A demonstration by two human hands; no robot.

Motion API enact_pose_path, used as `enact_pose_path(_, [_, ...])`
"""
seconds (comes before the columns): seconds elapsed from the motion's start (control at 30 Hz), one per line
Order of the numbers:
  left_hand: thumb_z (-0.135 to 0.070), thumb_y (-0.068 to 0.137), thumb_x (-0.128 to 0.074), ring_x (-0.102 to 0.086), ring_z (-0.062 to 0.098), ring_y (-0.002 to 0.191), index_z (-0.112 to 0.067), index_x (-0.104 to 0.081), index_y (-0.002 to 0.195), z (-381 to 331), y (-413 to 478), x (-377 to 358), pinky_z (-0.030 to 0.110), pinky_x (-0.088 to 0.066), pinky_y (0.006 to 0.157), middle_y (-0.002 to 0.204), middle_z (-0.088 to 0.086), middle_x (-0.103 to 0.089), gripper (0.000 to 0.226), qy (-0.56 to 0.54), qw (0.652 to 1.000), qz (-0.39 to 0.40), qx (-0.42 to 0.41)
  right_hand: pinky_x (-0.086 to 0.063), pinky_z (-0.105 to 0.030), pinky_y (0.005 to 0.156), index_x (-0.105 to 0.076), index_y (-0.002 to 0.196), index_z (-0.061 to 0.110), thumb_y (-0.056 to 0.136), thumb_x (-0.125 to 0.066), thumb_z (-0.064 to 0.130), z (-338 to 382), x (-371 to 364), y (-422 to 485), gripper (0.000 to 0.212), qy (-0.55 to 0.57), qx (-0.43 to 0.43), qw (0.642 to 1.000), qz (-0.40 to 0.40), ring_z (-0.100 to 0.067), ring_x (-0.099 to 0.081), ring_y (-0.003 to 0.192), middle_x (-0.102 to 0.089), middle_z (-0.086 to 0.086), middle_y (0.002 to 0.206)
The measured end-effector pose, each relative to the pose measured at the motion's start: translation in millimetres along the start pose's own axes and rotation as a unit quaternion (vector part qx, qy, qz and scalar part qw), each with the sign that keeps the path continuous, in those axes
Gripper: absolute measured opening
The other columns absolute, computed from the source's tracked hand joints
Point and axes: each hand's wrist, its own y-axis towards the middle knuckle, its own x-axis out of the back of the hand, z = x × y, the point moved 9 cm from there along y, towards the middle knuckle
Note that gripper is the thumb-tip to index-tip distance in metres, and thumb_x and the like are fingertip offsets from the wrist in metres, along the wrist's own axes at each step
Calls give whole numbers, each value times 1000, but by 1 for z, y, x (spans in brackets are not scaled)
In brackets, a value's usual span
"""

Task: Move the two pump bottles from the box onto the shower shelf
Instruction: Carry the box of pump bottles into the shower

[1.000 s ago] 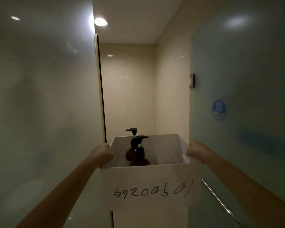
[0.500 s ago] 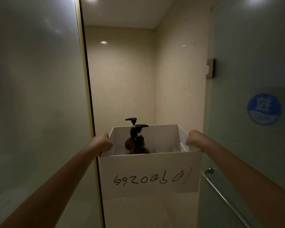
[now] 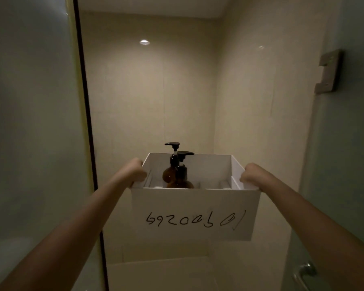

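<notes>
I carry a white open-topped box with handwritten digits on its front, held out ahead of me at chest height. My left hand grips its left rim and my right hand grips its right rim. Two brown pump bottles with black pumps stand upright inside, left of centre: the nearer bottle partly covers the farther bottle. No shower shelf is visible.
A frosted glass panel with a dark edge frame stands on my left. On the right is a glass door with a metal hinge bracket and a chrome handle. Beige tiled shower walls lie ahead, with a low ledge below the box.
I have moved forward into the shower opening with the box. The walls and door hinge look closer, and the blue sticker on the door has left the view. Both hands keep their grip.
</notes>
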Motion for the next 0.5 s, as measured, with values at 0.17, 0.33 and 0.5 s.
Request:
enact_pose_path(0.17, [8, 75, -48, -49, 24, 72, 6, -60, 85, -2, 57, -28, 26, -31, 45, 69, 13, -50, 16, 29, 1000, 6, -1, -39, -24, 50, -57, 113, -14, 87, -48, 0, 0, -12, 66, 30, -20, -1, 1000, 9, -31, -57, 78, -54, -22, 91])
enact_pose_path(0.33, [8, 74, -46, -51, 25, 73, 3, -58, 77, 2, 119, -59, 35, -44, 53, 64, 11, -49, 13, 31, 999, 24, 3, -40, -26, 53, -58, 114, -13, 88, -50, 0, 5, -27, 133, 31, -40, -6, 999, 15, -30, -57, 80, -54, -21, 92])
enact_pose_path(0.5, [7, 74, -47, -51, 26, 69, -6, -44, 55, 2, 190, -64, 36, -42, 53, 58, 8, -46, 23, 40, 999, 8, 0, -37, -24, 47, -55, 118, -12, 89, -47, 2, 22, -41, 198, 32, -57, 0, 998, 12, -30, -56, 81, -57, -21, 98])
